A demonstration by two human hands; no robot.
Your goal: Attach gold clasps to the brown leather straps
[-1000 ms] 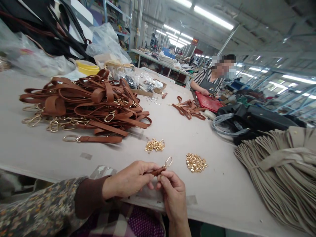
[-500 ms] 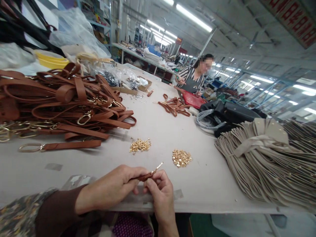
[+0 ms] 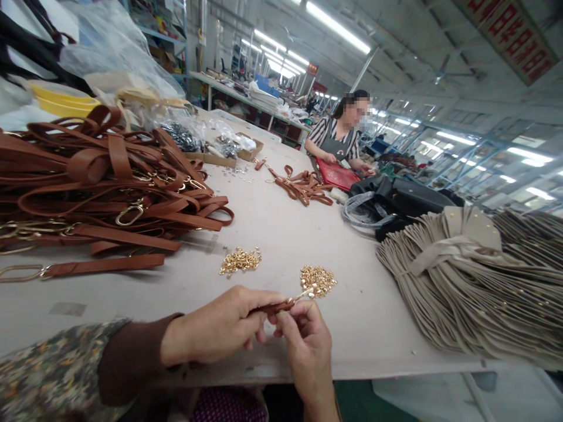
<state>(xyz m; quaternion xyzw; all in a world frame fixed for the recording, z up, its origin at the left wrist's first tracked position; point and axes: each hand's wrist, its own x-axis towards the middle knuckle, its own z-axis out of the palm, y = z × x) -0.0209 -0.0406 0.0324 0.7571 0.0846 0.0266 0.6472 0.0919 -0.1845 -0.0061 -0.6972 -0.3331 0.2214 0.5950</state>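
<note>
Between my two hands, close to the table's front edge, is a brown leather strap (image 3: 273, 307) with gold metal hardware at its far end. My left hand (image 3: 224, 324) is closed on the strap from the left, thumb along the top. My right hand (image 3: 305, 343) pinches the strap's end near the metal, and its fingertips hide whatever small part may be there. Just beyond the hands lie two small heaps of gold metal pieces, a left heap (image 3: 240, 261) and a right heap (image 3: 318, 281).
A tall pile of brown straps (image 3: 109, 187) with gold rings fills the left. Stacked beige pieces (image 3: 466, 287) lie at the right, beside black bags (image 3: 396, 202). More brown straps (image 3: 303, 186) lie farther back. Across the table a person (image 3: 336, 138) handles a red item (image 3: 336, 174).
Both hands have shifted right with the strap, which now lies flatter. The camera view has turned slightly right. Across the table, the person's hand has come down to the red item.
</note>
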